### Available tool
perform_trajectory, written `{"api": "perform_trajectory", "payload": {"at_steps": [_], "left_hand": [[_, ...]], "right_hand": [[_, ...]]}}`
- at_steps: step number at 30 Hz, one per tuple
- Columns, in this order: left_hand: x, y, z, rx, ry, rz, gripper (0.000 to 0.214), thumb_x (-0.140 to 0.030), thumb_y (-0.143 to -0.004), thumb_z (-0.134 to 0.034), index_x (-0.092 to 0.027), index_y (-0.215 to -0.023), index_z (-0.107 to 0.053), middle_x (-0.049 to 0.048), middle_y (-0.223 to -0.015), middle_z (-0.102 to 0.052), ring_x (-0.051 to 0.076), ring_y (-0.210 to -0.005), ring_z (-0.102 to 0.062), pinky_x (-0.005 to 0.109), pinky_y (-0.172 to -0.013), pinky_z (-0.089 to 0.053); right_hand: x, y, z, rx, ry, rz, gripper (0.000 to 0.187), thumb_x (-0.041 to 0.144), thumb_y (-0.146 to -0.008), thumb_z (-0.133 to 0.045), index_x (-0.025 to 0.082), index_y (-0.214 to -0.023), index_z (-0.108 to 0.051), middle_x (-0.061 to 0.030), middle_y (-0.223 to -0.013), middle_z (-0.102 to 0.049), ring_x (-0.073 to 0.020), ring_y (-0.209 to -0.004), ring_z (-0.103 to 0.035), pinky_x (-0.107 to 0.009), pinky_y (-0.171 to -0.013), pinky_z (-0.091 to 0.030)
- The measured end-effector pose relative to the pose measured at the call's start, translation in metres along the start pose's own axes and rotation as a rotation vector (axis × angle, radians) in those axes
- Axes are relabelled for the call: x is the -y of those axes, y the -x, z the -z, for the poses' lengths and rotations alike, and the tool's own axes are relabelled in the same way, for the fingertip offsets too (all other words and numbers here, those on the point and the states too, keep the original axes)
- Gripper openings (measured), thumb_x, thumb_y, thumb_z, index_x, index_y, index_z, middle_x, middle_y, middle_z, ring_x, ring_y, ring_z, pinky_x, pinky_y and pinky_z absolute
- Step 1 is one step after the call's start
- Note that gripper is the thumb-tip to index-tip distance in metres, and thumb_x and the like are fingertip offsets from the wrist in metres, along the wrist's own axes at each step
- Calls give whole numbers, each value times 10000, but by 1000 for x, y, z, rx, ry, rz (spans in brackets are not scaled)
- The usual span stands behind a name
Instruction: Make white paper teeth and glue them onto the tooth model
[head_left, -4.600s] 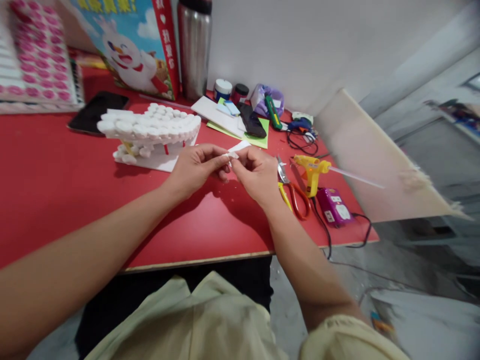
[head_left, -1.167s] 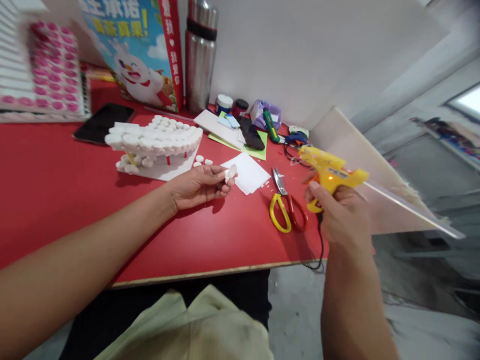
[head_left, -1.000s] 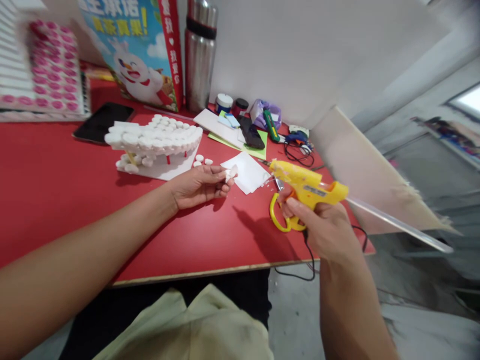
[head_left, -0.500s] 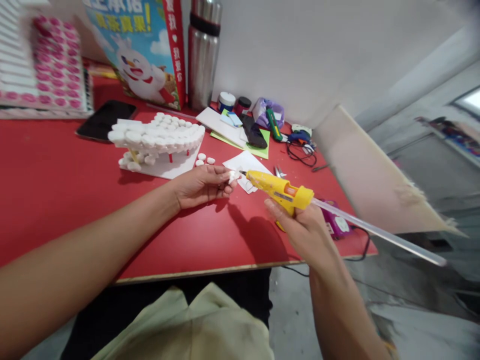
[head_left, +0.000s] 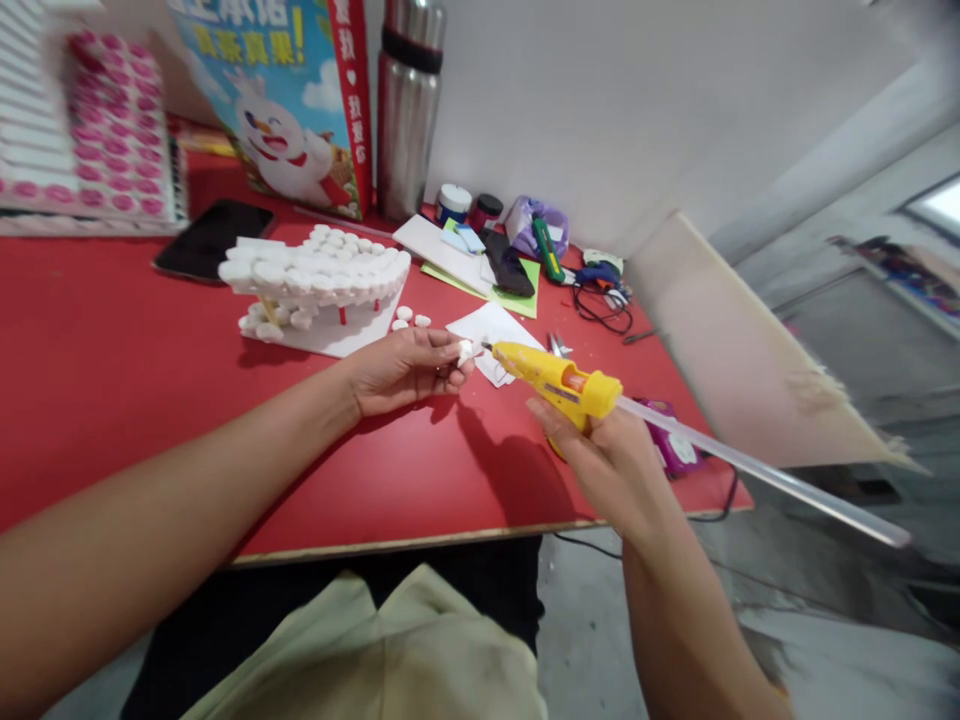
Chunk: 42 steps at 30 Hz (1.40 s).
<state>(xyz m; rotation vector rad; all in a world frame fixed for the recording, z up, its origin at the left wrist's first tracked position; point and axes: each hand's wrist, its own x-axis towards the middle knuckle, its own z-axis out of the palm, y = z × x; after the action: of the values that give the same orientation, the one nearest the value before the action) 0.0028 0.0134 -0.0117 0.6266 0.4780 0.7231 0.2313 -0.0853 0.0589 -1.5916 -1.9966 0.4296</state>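
right hand [head_left: 611,462] grips one yellow glue gun [head_left: 531,366]

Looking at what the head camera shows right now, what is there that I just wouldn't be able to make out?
All in the head view:
Glue gun: trigger hidden by the right hand.
Scissors: handles mostly hidden behind the gun and right hand.
White piece: partly covered by the left hand; whether the nozzle touches it is too small to tell.
Bottle: top cut off by the upper edge.
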Motion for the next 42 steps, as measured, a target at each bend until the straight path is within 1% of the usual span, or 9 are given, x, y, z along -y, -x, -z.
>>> {"api": "perform_trajectory", "payload": {"at_steps": [4,10,15,19,26,30,35,37,42], "left_hand": [[0,0,0,14,16,2,104,-114,-852,-803,-45,-851,-726,87,-792,-687,97,-637,-636,190,-647,-587],[-1,0,-1,3,12,16,78,-99,-869,-778,-52,-848,-720,86,-790,-693,97,-630,-637,196,-643,-591],[-2,1,-3,-8,8,15,70,-74,-890,-734,-49,-826,-717,86,-784,-692,98,-627,-640,194,-638,-593],[-1,0,-2,2,13,14,63,-76,-873,-755,-40,-834,-721,86,-781,-687,99,-627,-644,196,-644,-597],[-1,0,2,34,30,19,63,-91,-872,-759,-39,-857,-726,94,-798,-688,106,-641,-644,203,-652,-600],[-1,0,3,49,46,28,57,-85,-870,-756,-36,-866,-727,99,-793,-685,106,-637,-637,202,-648,-597],[-1,1,3,53,40,44,44,-76,-874,-741,-41,-850,-731,98,-795,-685,109,-639,-641,206,-648,-602],[-1,1,2,48,35,41,47,-78,-871,-748,-40,-850,-731,95,-787,-682,108,-637,-640,203,-646,-601],[-1,1,-1,57,23,44,64,-78,-848,-772,-31,-848,-729,92,-779,-681,105,-623,-639,198,-638,-597]], "right_hand": [[3,-3,4,-47,-10,7,266,425,-990,-615,214,-883,-737,-62,-816,-733,-271,-813,-710,-375,-796,-572],[9,0,7,-33,-57,-19,304,441,-989,-623,187,-856,-723,-72,-828,-736,-277,-862,-723,-369,-815,-574],[7,4,4,37,-32,-27,295,430,-1011,-599,186,-1064,-758,-85,-968,-780,-288,-932,-736,-370,-812,-573],[5,2,3,41,14,-24,322,444,-1012,-590,192,-1124,-757,-94,-1013,-786,-295,-932,-739,-384,-818,-574],[7,-1,9,-60,32,-32,292,434,-987,-612,183,-910,-741,-87,-869,-759,-290,-882,-736,-371,-799,-577],[10,1,11,-101,-2,-24,260,412,-983,-610,184,-950,-731,-82,-898,-763,-266,-847,-726,-344,-757,-569],[13,4,11,-42,-64,-42,264,390,-975,-622,195,-802,-661,-40,-757,-691,-218,-729,-675,-313,-691,-544],[13,5,9,-8,-78,-60,302,413,-976,-629,203,-759,-629,-36,-732,-663,-226,-758,-677,-327,-731,-551],[9,3,6,33,-110,-44,264,397,-986,-617,204,-807,-639,-38,-754,-643,-250,-845,-685,-357,-795,-551]]}}
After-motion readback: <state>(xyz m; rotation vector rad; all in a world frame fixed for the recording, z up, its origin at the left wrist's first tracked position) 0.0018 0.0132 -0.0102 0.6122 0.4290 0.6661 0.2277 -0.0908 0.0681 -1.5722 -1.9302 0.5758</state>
